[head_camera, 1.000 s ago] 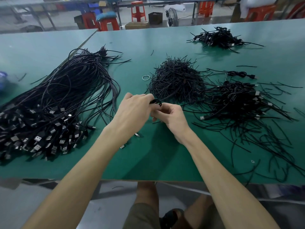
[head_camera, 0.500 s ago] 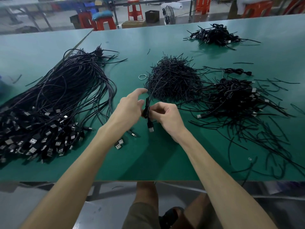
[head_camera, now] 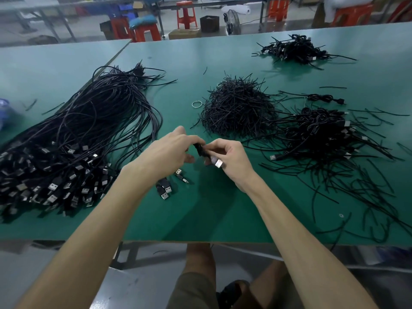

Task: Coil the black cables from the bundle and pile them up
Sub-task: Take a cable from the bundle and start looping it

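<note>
Cable coil (head_camera: pixel 201 150) sits over the surface's (head_camera: pixel 223 210) near-middle, left grip (head_camera: pixel 166 152) and right grip (head_camera: pixel 231 159) both pinching it; best to hold loops tight, plug (head_camera: pixel 218 163) tucked, so it won't spring open before joining pile (head_camera: pixel 323 134) toward right edge.

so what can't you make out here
- Head view: the cable between the left hand and right hand is mostly covered by fingers; tied or not, cannot tell.
- Head view: the bundle runs off the left edge.
- Head view: the blue thing is blurred and cut off there too.
</note>
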